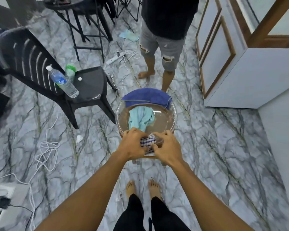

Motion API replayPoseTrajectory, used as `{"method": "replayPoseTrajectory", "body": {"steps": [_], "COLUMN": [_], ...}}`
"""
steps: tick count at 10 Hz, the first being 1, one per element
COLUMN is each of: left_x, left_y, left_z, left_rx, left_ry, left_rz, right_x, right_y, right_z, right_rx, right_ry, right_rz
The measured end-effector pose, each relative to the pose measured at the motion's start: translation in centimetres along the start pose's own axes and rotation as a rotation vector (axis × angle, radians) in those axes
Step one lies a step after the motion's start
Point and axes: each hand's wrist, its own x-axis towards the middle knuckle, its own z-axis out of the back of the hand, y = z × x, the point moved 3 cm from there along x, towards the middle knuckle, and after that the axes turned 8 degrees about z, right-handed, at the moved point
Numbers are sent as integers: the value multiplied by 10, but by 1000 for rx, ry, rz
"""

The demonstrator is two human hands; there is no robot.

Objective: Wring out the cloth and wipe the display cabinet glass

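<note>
While both hands bunch it over the near rim of the bowl (175, 114), the cloth (149, 141) shows only as a small wad of white and dark-blue check between the knuckles. The left hand (132, 145) curls its fingers round one end, and the right hand (167, 148) grips the other end, thumb and fingers closed on the fabric.

The cloth looks like thin woven cotton: soft, limp, and probably heavy with water, so it should drip freely. It is not fragile and will take a hard twist. The ends, where the hands already hold it, are the best places to grip, turning one against the other. Wet cotton can slide in the palm, so a full fist likely serves better than a pinch.

The bowl is clear, round and smooth-walled, and holds murky brown water. A teal cloth (140, 120) lies crumpled in it, and a thick blue towel (146, 97) with a plush nap hangs over the far rim.

The cabinet (250, 77) stands to the right, well apart from the bowl, with flat white panels, brown wooden trim and glass above. The floor is glossy grey veined marble. A black plastic chair (88, 90) carries a clear bottle (63, 81).
</note>
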Motion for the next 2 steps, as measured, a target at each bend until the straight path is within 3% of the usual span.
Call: {"method": "replayPoseTrajectory", "body": {"steps": [1, 2], "left_x": [7, -7], "left_y": [-2, -8], "left_z": [3, 10], "left_rx": [28, -56], "left_ry": [53, -144], "left_rz": [17, -86], "right_x": [3, -16], "right_y": [-1, -4], "right_z": [3, 11], "right_rx": [29, 186], "right_ry": [19, -135], "right_rz": [-8, 9]}}
